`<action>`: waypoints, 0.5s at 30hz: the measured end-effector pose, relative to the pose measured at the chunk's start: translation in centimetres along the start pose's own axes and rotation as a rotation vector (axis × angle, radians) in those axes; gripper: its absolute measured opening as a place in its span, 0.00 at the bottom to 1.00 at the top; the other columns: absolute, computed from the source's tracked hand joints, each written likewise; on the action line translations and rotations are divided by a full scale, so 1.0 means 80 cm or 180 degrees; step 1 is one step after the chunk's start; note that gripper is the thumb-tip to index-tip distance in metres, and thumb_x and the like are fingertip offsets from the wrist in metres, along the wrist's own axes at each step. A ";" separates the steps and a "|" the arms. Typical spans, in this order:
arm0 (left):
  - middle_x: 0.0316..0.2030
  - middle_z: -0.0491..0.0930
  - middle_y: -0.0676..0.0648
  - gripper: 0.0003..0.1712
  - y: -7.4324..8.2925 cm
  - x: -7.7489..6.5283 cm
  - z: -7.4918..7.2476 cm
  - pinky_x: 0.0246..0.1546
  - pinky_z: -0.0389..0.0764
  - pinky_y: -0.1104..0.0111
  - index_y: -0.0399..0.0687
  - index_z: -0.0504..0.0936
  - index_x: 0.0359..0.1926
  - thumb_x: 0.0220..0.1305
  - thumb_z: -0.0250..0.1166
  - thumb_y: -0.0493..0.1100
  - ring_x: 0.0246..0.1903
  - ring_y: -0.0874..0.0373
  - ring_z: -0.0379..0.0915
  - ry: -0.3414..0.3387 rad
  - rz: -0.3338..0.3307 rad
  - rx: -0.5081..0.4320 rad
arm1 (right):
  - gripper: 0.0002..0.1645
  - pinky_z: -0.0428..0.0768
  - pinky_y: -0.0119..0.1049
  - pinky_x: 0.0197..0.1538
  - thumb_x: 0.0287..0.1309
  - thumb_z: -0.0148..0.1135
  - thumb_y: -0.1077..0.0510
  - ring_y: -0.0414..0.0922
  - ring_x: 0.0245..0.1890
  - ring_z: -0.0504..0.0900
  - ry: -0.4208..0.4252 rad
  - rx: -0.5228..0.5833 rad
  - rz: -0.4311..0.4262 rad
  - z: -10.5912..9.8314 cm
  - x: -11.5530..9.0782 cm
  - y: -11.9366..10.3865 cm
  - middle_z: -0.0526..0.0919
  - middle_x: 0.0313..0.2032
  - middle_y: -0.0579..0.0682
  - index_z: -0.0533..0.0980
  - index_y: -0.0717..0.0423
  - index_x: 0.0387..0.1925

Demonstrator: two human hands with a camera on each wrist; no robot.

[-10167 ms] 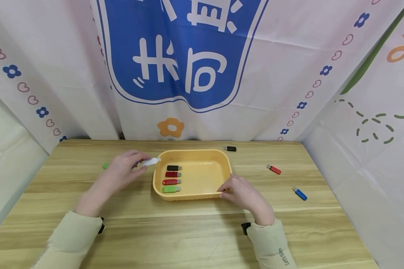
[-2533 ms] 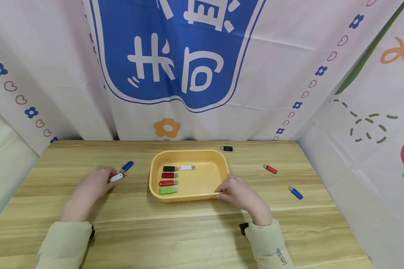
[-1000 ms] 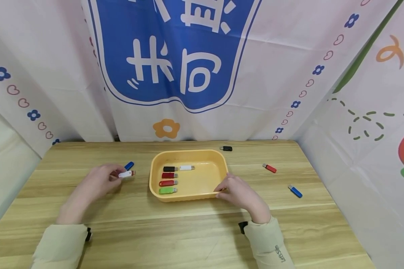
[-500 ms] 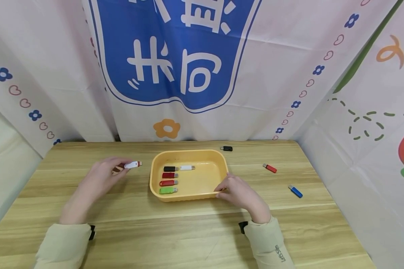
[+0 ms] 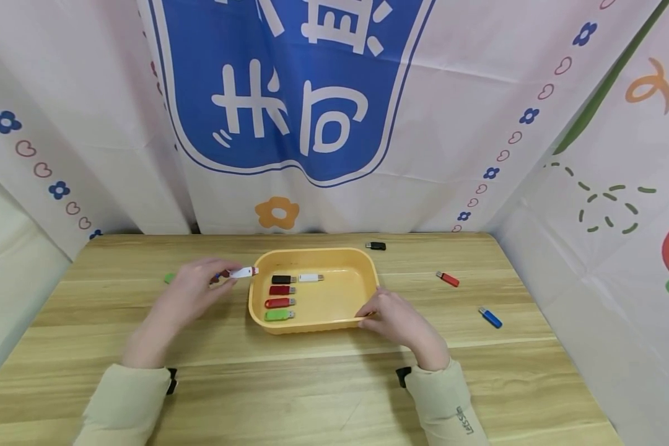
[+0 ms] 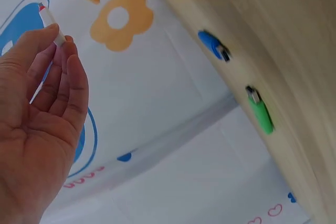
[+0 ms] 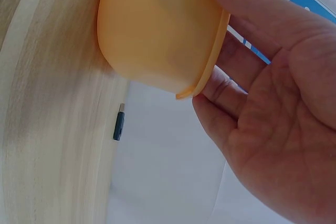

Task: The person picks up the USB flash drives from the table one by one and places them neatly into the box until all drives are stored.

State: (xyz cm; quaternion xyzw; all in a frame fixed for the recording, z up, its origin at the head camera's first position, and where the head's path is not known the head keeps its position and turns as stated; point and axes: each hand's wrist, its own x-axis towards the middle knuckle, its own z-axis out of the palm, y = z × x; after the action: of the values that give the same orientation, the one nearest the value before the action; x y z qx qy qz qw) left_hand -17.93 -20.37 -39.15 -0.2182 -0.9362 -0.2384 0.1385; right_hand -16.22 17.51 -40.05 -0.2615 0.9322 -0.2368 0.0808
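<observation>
My left hand (image 5: 186, 291) pinches a white USB stick (image 5: 241, 272) between thumb and fingers, its red-tipped end pointing right over the left rim of a yellow plastic tray (image 5: 318, 326). In the left wrist view the same white stick (image 6: 52, 23) is held up at the fingertips. Gripping the tray's front right corner is my right hand (image 5: 398, 319), thumb and fingers on the rim. Inside the tray, a black stick (image 5: 281, 279), a dark red stick (image 5: 280, 290), a red stick (image 5: 277, 303) and a green stick (image 5: 276, 315) form a left column. Another white stick (image 5: 310, 277) lies beside the black one.
Left of the tray lie a blue USB stick (image 6: 211, 41) and a green one (image 6: 261, 111), partly hidden in the head view. On the right are black (image 5: 376, 246), red (image 5: 448, 279) and blue (image 5: 490, 318) sticks. A printed curtain (image 5: 228, 204) hangs behind the table.
My left hand has carried the red-tipped white stick rightward from the left of the table to the tray's rim. Since the oldest frame, a white stick has come into the tray. My right hand stays put.
</observation>
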 end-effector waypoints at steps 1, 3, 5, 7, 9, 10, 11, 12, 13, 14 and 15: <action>0.42 0.87 0.40 0.14 0.002 0.000 0.002 0.34 0.85 0.58 0.42 0.86 0.48 0.60 0.71 0.36 0.36 0.49 0.83 -0.0011 0.0013 -0.0026 | 0.06 0.64 0.48 0.76 0.56 0.71 0.60 0.46 0.46 0.84 -0.0001 0.0003 0.0005 0.000 0.000 0.000 0.90 0.37 0.47 0.88 0.54 0.37; 0.43 0.87 0.39 0.14 0.005 0.001 0.007 0.35 0.86 0.57 0.42 0.86 0.48 0.59 0.71 0.35 0.36 0.48 0.84 -0.0039 0.0003 -0.0096 | 0.06 0.64 0.48 0.76 0.56 0.71 0.60 0.46 0.46 0.84 -0.0004 0.0003 0.0000 0.000 0.000 0.000 0.90 0.37 0.47 0.88 0.54 0.37; 0.45 0.87 0.38 0.15 0.008 0.002 0.012 0.37 0.87 0.56 0.42 0.86 0.49 0.59 0.71 0.34 0.37 0.47 0.84 -0.0068 -0.0016 -0.0150 | 0.06 0.64 0.48 0.76 0.56 0.71 0.60 0.46 0.46 0.84 -0.0005 0.0002 -0.0003 0.000 0.000 0.000 0.90 0.37 0.47 0.88 0.55 0.37; 0.45 0.87 0.39 0.15 0.011 0.003 0.017 0.36 0.87 0.57 0.43 0.86 0.49 0.60 0.71 0.36 0.37 0.48 0.84 -0.0085 -0.0035 -0.0142 | 0.06 0.64 0.48 0.76 0.56 0.71 0.60 0.46 0.46 0.84 -0.0005 -0.0003 -0.0005 0.000 0.000 0.000 0.90 0.37 0.47 0.88 0.55 0.37; 0.45 0.86 0.39 0.15 0.015 0.005 0.022 0.36 0.87 0.58 0.43 0.86 0.49 0.60 0.70 0.36 0.38 0.50 0.84 -0.0091 -0.0028 -0.0139 | 0.06 0.64 0.48 0.76 0.56 0.71 0.61 0.46 0.46 0.84 -0.0002 -0.0005 -0.0002 0.000 0.000 0.000 0.90 0.37 0.47 0.88 0.55 0.36; 0.45 0.86 0.40 0.15 0.017 0.006 0.024 0.37 0.87 0.59 0.43 0.86 0.49 0.61 0.70 0.37 0.38 0.50 0.84 -0.0106 -0.0033 -0.0127 | 0.06 0.63 0.48 0.76 0.56 0.71 0.61 0.46 0.46 0.84 -0.0002 -0.0001 0.0008 -0.001 0.000 -0.001 0.90 0.37 0.47 0.88 0.55 0.36; 0.45 0.86 0.40 0.15 0.019 0.007 0.027 0.37 0.87 0.60 0.43 0.86 0.49 0.61 0.70 0.37 0.38 0.51 0.84 -0.0115 -0.0025 -0.0119 | 0.06 0.63 0.48 0.76 0.56 0.71 0.61 0.46 0.46 0.84 -0.0004 0.0010 0.0019 -0.001 0.000 -0.001 0.90 0.37 0.47 0.88 0.55 0.36; 0.45 0.86 0.40 0.15 0.021 0.009 0.029 0.37 0.87 0.61 0.44 0.86 0.50 0.61 0.70 0.38 0.38 0.51 0.84 -0.0133 -0.0023 -0.0103 | 0.06 0.64 0.49 0.76 0.56 0.71 0.61 0.46 0.46 0.84 0.0002 -0.0006 0.0000 -0.001 0.000 -0.001 0.90 0.37 0.48 0.88 0.55 0.36; 0.46 0.86 0.40 0.15 0.023 0.010 0.031 0.37 0.87 0.61 0.44 0.86 0.50 0.62 0.70 0.38 0.39 0.51 0.84 -0.0150 -0.0021 -0.0105 | 0.06 0.63 0.49 0.76 0.56 0.71 0.61 0.46 0.46 0.84 0.0003 -0.0001 0.0002 -0.001 0.000 -0.001 0.90 0.37 0.48 0.88 0.55 0.36; 0.46 0.86 0.40 0.15 0.025 0.011 0.034 0.38 0.87 0.61 0.44 0.86 0.50 0.61 0.70 0.37 0.39 0.51 0.84 -0.0160 -0.0004 -0.0104 | 0.06 0.63 0.49 0.76 0.56 0.71 0.61 0.46 0.46 0.84 0.0003 0.0004 0.0004 -0.001 0.000 0.000 0.90 0.37 0.48 0.88 0.55 0.36; 0.46 0.86 0.40 0.15 0.027 0.012 0.036 0.38 0.87 0.61 0.44 0.86 0.50 0.62 0.70 0.37 0.39 0.51 0.84 -0.0175 0.0004 -0.0094 | 0.06 0.63 0.50 0.76 0.56 0.71 0.61 0.46 0.46 0.84 0.0003 0.0006 0.0002 -0.001 0.000 0.000 0.90 0.37 0.48 0.88 0.55 0.36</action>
State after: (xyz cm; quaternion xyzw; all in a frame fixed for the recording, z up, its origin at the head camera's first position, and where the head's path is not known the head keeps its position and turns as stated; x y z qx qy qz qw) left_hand -18.21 -16.91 -40.41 -0.2273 -0.9358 -0.2460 0.1097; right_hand -16.21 17.55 -39.95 -0.2610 0.9321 -0.2378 0.0807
